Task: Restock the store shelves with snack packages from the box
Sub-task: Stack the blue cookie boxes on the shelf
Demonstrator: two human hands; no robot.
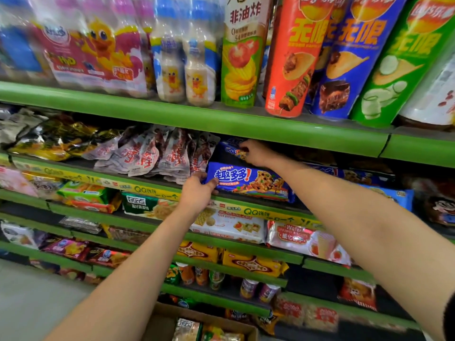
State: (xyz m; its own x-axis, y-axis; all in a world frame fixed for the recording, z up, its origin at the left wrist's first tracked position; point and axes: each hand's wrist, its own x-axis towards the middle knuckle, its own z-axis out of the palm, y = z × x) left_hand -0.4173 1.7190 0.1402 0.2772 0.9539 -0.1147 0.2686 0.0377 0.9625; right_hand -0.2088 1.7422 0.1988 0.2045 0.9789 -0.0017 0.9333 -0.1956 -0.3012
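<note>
Now the left end of a blue cookie package (pixel 248 182) is gripped by the left hand (pixel 197 193), whose fingers (pixel 211 183) are curled over the package's edge while the thumb side is pressed against its end. Further back on the same shelf, a second blue cookie package (pixel 230 150) is touched by the right hand (pixel 256 153); its fingers (pixel 245 143) are bent down onto the top of that package, though whether it is truly gripped or only pressed cannot be told, since the fingertips are hidden in shadow beneath the green shelf edge (pixel 221 121) above.

The front package is laid flat and lengthwise on the shelf, just behind the yellow price strip (pixel 258 212). Large white characters are printed on a deep blue wrapper at its left part, and chocolate-chip cookies are pictured toward its right. The rear package is set slightly higher and is partly covered by the right hand.

Just to the left of the cookies, pale snack pouches (pixel 157 156) with red lettering are stacked leaning. At the bottom of the view, an open cardboard box (pixel 162 316) is seen on the floor, with a few snack packages (pixel 189 329) inside it
</note>
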